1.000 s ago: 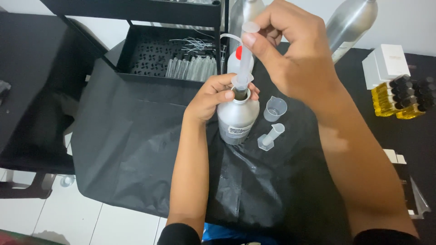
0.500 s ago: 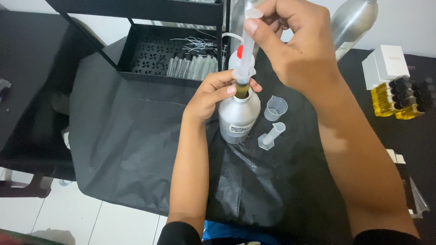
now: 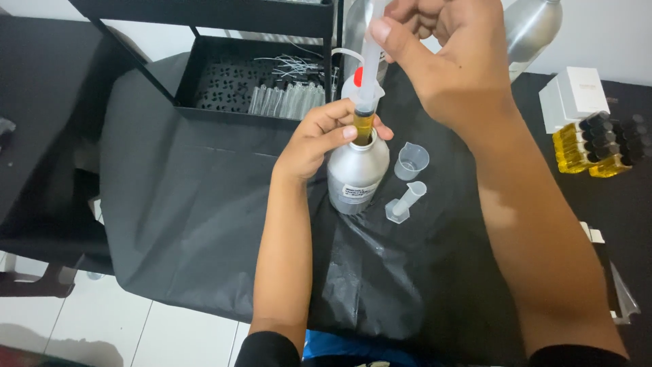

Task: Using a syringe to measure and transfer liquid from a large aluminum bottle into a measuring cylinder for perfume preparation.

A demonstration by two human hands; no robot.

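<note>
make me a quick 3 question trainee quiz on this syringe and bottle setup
1. True or false: the left hand grips the neck of the metal bottle.
2. What colour is the liquid in the syringe?
A. amber
B. blue
C. clear
3. Which hand holds the syringe top?

Key: 1 true. 2 A. 3 the right hand.

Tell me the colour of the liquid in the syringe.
Amber-yellow, in the syringe barrel's lower end; head view.
</note>
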